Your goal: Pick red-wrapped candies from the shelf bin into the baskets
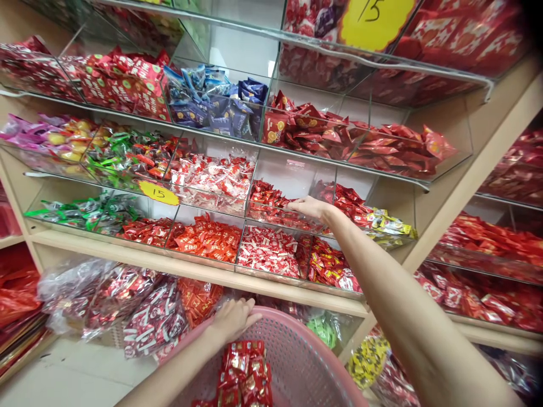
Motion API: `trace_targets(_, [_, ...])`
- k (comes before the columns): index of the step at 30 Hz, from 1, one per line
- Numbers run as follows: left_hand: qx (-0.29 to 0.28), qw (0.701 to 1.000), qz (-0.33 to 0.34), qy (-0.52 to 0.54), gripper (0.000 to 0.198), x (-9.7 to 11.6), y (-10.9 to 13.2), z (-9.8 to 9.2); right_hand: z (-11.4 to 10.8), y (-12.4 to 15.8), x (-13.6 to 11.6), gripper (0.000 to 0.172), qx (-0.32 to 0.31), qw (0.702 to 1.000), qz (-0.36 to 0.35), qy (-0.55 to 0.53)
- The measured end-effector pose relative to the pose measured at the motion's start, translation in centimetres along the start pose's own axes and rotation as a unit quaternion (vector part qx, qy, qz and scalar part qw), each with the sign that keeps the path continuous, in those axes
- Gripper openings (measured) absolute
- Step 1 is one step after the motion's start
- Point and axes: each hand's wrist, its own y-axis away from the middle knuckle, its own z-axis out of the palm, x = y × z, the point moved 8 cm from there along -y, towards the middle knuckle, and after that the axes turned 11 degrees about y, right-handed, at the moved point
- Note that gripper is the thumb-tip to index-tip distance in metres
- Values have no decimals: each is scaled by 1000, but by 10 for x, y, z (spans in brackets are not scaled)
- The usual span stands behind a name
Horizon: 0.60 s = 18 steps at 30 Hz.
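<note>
My left hand (231, 319) grips the rim of a pink plastic basket (297, 350) at the bottom of the view. Red candy packets (246, 373) lie inside the basket. My right hand (307, 208) reaches up into a clear acrylic bin (292, 175) on the middle shelf tier. Its fingers rest on a pile of small red wrapped candies (269, 203); whether they hold any is hidden.
Tiers of clear bins hold red, blue (212, 102), green (123, 155) and yellow wrapped sweets. A yellow price tag marked 15 (158, 194) sits on one bin front. Large plastic bags of candy (119, 305) lie under the wooden shelf. More red-filled bins stand to the right.
</note>
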Motion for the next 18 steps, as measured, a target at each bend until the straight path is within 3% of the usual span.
trace_targets(10, [1,1000,-5,15,65,-2,1,0,6,0,1,32,-53,999,3,-1])
trace_targets(18, [1,1000,-6,21,68,-4,1,1,12,7,-6,25,-110,993,-13,-39])
